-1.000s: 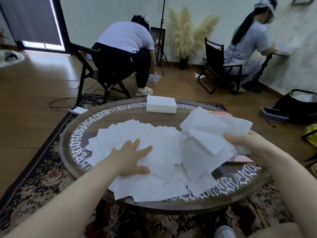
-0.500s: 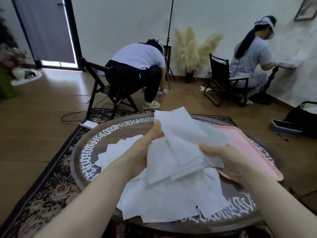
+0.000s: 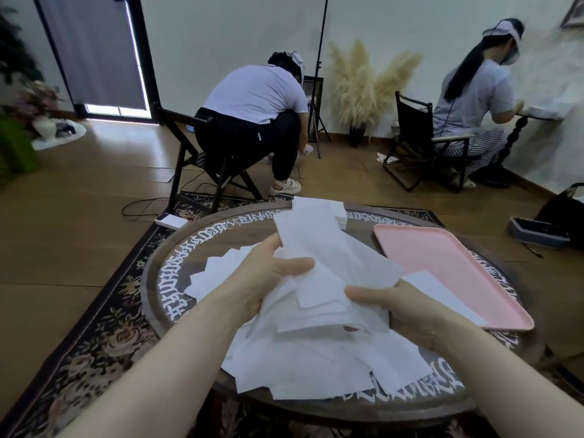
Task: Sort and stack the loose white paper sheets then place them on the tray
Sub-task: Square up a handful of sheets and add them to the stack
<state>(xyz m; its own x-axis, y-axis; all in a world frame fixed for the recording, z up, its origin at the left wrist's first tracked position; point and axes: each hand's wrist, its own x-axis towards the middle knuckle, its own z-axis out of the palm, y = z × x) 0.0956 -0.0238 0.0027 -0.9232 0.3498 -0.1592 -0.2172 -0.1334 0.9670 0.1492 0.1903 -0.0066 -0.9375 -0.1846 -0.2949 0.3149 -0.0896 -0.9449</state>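
Observation:
A messy bunch of white paper sheets (image 3: 328, 263) is lifted above the round wooden table (image 3: 164, 270). My left hand (image 3: 268, 276) grips its left side, thumb on top. My right hand (image 3: 398, 308) grips its lower right edge, thumb over the sheets. More loose white sheets (image 3: 316, 365) lie spread on the table beneath and to the left. A pink tray (image 3: 442, 257) sits on the table's right side with one white sheet (image 3: 442, 295) lying over its near left rim. A neat white stack (image 3: 341, 216) at the far edge is mostly hidden behind the held bunch.
Two people sit on chairs beyond the table, one bent forward (image 3: 256, 99), one at a wall shelf (image 3: 474, 90). A white phone (image 3: 170, 221) lies on the rug by the table. A dark case (image 3: 537, 232) and bag are on the floor to the right.
My left hand left the flat sheets and joined my right on the bunch. Both hands raised the bunch over the table, uncovering the pink tray. The view tilted up.

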